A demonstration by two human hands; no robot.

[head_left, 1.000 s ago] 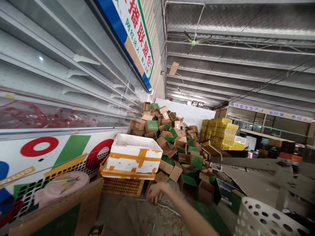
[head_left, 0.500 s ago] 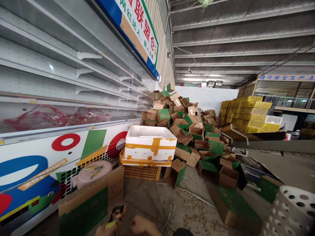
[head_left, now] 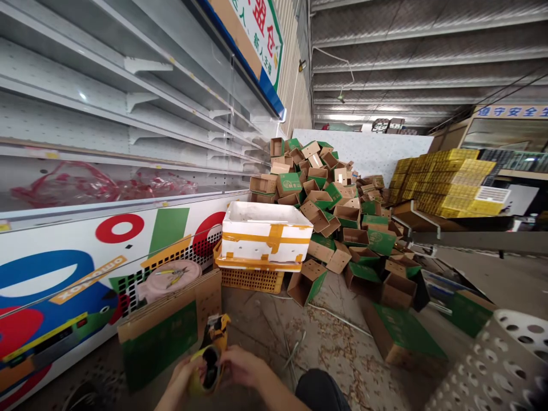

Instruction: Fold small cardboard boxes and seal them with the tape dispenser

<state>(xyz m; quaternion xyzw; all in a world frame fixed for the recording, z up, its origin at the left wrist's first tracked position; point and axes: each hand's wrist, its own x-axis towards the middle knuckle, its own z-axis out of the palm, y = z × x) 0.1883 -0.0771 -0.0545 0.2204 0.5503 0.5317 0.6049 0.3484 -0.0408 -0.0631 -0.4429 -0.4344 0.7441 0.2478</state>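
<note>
A yellow-and-black tape dispenser point(head_left: 217, 329) with a roll of yellowish tape point(head_left: 197, 381) on it is held low in front of me. Around the roll's left side, my left hand point(head_left: 182, 378) is closed. My right hand point(head_left: 243, 365) has its fingers pressed against the dispenser's right side, and its fingertips are partly hidden. Just beyond my hands a folded cardboard box point(head_left: 160, 348) with a green panel stands on edge.
White foam boxes point(head_left: 265, 242) sit on an orange crate point(head_left: 248, 279). Pliers point(head_left: 174, 277) lie on a pink stool point(head_left: 190, 273). Cardboard boxes point(head_left: 317, 200) are heaped behind. A perforated white basket point(head_left: 475, 365) stands right, shelving point(head_left: 85, 125) left.
My hands and the tape dispenser have come up further into view. My right hand has moved from apart to touching the dispenser. The view has tilted down.
</note>
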